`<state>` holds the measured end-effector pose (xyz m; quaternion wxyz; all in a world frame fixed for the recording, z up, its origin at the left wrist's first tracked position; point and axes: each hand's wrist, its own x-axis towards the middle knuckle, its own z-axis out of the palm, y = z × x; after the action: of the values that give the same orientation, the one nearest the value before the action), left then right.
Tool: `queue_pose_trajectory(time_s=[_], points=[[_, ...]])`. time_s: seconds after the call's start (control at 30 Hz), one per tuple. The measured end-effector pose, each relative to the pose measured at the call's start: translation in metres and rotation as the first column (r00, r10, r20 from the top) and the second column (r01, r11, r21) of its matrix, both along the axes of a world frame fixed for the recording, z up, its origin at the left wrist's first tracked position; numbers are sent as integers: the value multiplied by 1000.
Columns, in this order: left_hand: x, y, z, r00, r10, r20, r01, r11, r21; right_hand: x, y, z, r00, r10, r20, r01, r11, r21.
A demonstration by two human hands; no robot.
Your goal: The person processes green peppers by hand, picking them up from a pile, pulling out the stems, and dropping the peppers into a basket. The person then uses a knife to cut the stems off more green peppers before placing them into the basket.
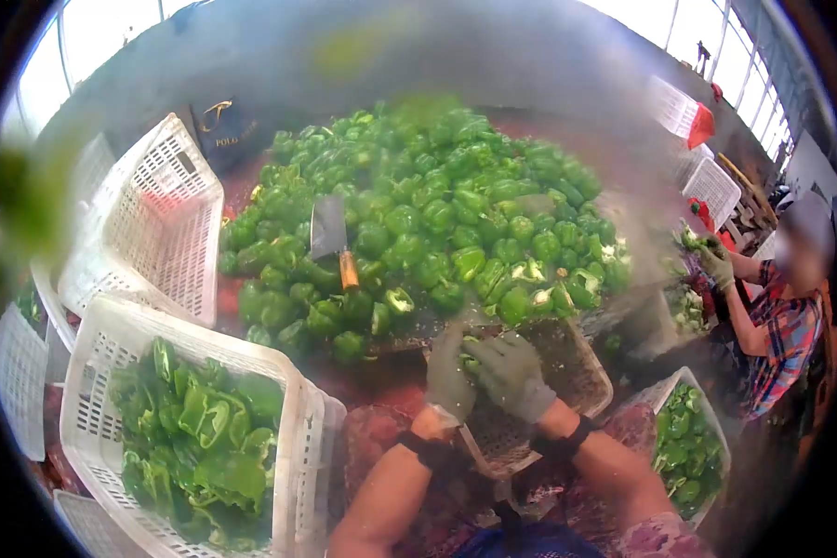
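My gloved left hand (450,379) and gloved right hand (511,374) are closed together around a green bell pepper (471,355), mostly hidden by the fingers. They are over the left side of a shallow basket (586,368) in front of me. Beyond my hands, a large heap of green bell peppers (437,209) covers much of the worktable. Several cut peppers with pale cores (541,299) lie at its near right edge. A cleaver (330,232) with a wooden handle rests on the heap, to the left.
A white crate (293,409) of cut green peppers stands at my left, with another white crate (191,200) tilted behind it. At my right is a crate (724,445) of pepper pieces. Further right, a co-worker (777,325) in a plaid shirt holds something green in gloved hands.
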<state>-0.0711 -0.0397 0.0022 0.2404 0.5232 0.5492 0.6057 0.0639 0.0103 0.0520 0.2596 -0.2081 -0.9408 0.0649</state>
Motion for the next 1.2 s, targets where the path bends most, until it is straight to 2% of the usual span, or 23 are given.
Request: queue_pose_trajectory(time_s=[0.07, 0.17, 0.27, 0.33, 0.37, 0.4, 0.43, 0.47, 0.5, 0.53, 0.6, 0.63, 0.67, 0.73, 0.87, 0.9, 1.0, 1.03, 1.07, 1.1, 1.13, 1.17, 1.2], points=[[-1, -4, -1, 981, 86, -175, -78, 996, 52, -7, 0, -6, 989, 3, -151, -9, 999, -41], [3, -12, 27, 997, 76, -33, -75, 997, 37, -17, -15, -4, 943, -137, -302, 97, 985, -145], [1, -10, 22, 991, 82, -106, -81, 997, 14, -22, -20, -18, 893, -248, -376, 190, 964, -185], [9, -8, 19, 995, 41, 91, -45, 998, 45, -19, -22, -36, 834, -340, -434, 225, 928, -295], [12, -7, 16, 997, 35, 73, -39, 998, 58, -18, -22, -41, 801, -385, -458, 236, 907, -350], [15, -6, 12, 998, 29, 56, -33, 997, 72, -18, -21, -39, 706, -518, -484, 114, 757, -643], [17, -6, 7, 996, 40, -79, -33, 996, 81, -18, -18, -35, 613, -650, -449, -60, 529, -847], [18, -4, 4, 976, 50, -213, -31, 995, 91, -18, -15, -30, 533, -765, -360, -263, 255, -930], [15, -7, 13, 944, 105, -312, -75, 992, 104, -15, -19, -14, 594, -733, -330, -183, 277, -943], [15, -5, 13, 998, 8, -65, -3, 997, 80, -9, -21, -2, 615, -726, -308, -120, 300, -946], [17, -1, 13, 920, -147, 364, 126, 989, 81, 9, -18, 12, 655, -710, -258, 6, 346, -938], [18, 0, 14, 822, -194, 535, 165, 981, 101, 22, -12, 7, 758, -588, -282, 178, 602, -778], [18, 1, 15, 696, -219, 683, 185, 975, 124, 36, -7, 1, 817, -506, -276, 325, 800, -505], [17, -1, 22, 625, -209, 752, 182, 976, 120, 46, -4, 9, 853, -481, -202, 473, 877, -88], [22, 4, 17, 461, -208, 863, 199, 972, 128, 32, -25, 24, 966, -216, -145, 194, 969, -151], [25, 12, -3, 689, -148, 709, 112, 989, 97, 26, -25, 21, 986, -129, -101, 125, 991, -50], [28, 1, 15, 677, -18, 736, 170, 977, -132, 19, -23, 16, 994, -96, 60, 105, 981, -164], [22, -1, 16, 524, -17, 851, 239, 963, -128, 19, -22, 13, 992, -115, -49, 97, 957, -274], [17, -4, 19, 825, -37, 564, 123, 986, -116, 21, -22, 9, 977, -146, -155, 77, 922, -381], [12, -7, 23, 984, -14, 180, 25, 998, -60, 23, -22, 6, 948, -190, -254, 47, 875, -481], [8, -11, 29, 972, 46, -231, -40, 999, 29, 22, -19, 3, 902, -309, -301, 40, 755, -654], [4, -13, 37, 995, 25, -94, -22, 999, 36, 21, -17, 1, 845, -430, -317, 8, 603, -798], [-2, -19, 48, 987, 78, -142, -64, 993, 97, 20, -15, 5, 859, -422, -291, 53, 638, -768]])
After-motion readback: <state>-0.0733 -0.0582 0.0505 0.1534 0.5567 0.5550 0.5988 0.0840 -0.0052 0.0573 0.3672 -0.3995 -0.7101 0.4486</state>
